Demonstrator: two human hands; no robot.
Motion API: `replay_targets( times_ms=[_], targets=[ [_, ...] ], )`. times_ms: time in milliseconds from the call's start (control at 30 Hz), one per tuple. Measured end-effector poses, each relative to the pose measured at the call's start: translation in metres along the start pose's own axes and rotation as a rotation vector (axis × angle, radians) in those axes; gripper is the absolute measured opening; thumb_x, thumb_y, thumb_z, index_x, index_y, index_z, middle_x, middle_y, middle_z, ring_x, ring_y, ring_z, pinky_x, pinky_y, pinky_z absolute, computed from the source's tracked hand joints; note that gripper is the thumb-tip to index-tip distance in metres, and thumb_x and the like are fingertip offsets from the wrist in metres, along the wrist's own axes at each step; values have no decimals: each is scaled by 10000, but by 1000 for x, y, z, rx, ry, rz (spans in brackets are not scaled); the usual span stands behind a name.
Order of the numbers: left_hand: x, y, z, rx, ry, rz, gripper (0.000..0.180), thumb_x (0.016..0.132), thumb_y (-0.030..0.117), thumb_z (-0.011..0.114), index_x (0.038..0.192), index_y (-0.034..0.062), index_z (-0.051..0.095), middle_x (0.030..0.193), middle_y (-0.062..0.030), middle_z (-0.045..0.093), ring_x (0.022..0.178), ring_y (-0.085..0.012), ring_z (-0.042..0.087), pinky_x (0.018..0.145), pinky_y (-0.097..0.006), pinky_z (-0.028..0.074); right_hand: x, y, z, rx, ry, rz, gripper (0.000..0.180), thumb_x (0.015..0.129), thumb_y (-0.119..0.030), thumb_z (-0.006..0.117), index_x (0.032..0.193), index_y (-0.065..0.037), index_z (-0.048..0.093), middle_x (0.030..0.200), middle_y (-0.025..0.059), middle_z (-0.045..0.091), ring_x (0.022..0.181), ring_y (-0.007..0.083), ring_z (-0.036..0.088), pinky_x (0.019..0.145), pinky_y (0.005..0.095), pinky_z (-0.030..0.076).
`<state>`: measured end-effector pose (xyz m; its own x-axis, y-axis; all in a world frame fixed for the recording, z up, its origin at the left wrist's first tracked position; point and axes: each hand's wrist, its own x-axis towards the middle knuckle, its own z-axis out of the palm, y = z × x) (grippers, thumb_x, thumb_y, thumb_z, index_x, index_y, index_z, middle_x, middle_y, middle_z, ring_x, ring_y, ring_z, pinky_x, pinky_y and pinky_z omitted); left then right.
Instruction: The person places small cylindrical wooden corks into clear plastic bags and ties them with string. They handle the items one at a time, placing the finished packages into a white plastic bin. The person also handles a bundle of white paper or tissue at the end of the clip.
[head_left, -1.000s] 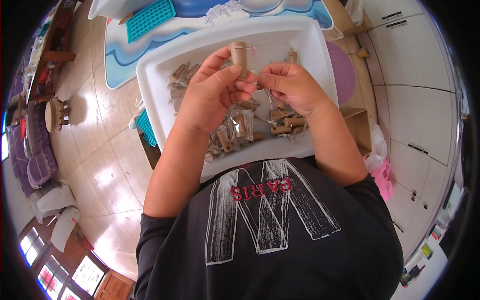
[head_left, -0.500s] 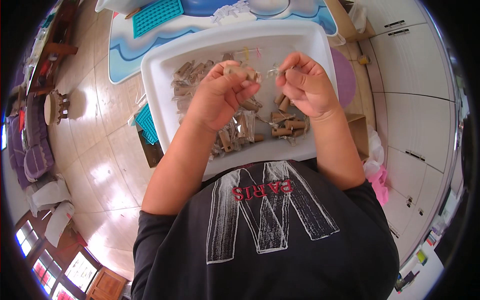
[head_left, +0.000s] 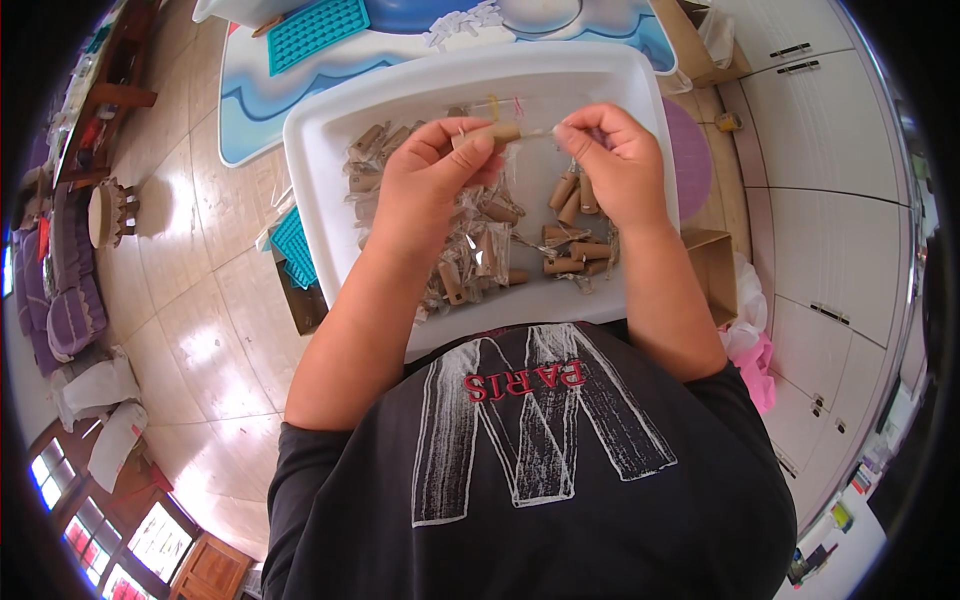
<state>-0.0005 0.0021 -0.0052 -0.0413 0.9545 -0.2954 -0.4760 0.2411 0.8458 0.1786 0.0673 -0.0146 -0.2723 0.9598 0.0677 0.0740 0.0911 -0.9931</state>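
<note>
My left hand is closed round a brown cork-like cylinder, which lies nearly level between thumb and fingers. A thin, clear strand runs from the cylinder's right end to my right hand, whose thumb and fingers pinch it. Both hands are above a white plastic tub. Below my left hand, the tub holds many similar brown cylinders, several in clear plastic wrappers. On its right side lies a group of unwrapped cylinders with thin strands attached.
Behind the tub stands a blue-and-white patterned table with a teal silicone tray and a pile of small white pieces. Another teal tray sits by the tub's left side. An open cardboard box is at the right, near white cabinets.
The cylinder in my left hand has turned more level and shows more of its length. My right hand has rotated slightly, and the strand between the hands looks straighter.
</note>
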Motion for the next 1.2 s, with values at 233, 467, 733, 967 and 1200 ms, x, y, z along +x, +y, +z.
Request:
replay_targets(
  times_ms=[233,467,733,967,1200],
  targets=[
    [1,-13,7,108,35,96,259,882,200,580,1067,18,571,990,-47,621,865,-111,575,795,-246,447,-1,-2,1,243,-226,297,113,794,-112,676,848,-36,612,722,-29,575,639,25,465,543,169,361],
    [0,-14,5,-43,36,-105,332,896,316,552,1030,13,567,897,-50,610,698,-134,599,626,-241,472,-2,-5,7,264,-162,240,174,797,-140,680,906,-24,609,714,-11,585,579,48,482,500,184,353],
    [-2,-9,11,11,96,-87,353,919,332,501,1057,15,567,875,-55,624,648,-110,595,557,-208,462,-5,-4,6,-228,-215,99,180,792,-168,685,809,-6,611,654,15,581,586,70,521,526,215,407],
    [0,-14,4,91,-37,-184,304,928,314,488,995,30,574,824,-42,617,618,-90,575,540,-199,455,-8,-2,14,-235,-171,124,240,765,-194,709,817,10,595,610,36,568,558,98,496,523,245,407],
    [6,14,-9,405,94,-96,318,900,307,532,998,10,585,813,-60,607,656,-136,599,584,-250,475,-6,2,9,-128,-184,107,241,781,-170,696,928,4,615,753,17,603,665,64,496,597,211,413]
  ],
)
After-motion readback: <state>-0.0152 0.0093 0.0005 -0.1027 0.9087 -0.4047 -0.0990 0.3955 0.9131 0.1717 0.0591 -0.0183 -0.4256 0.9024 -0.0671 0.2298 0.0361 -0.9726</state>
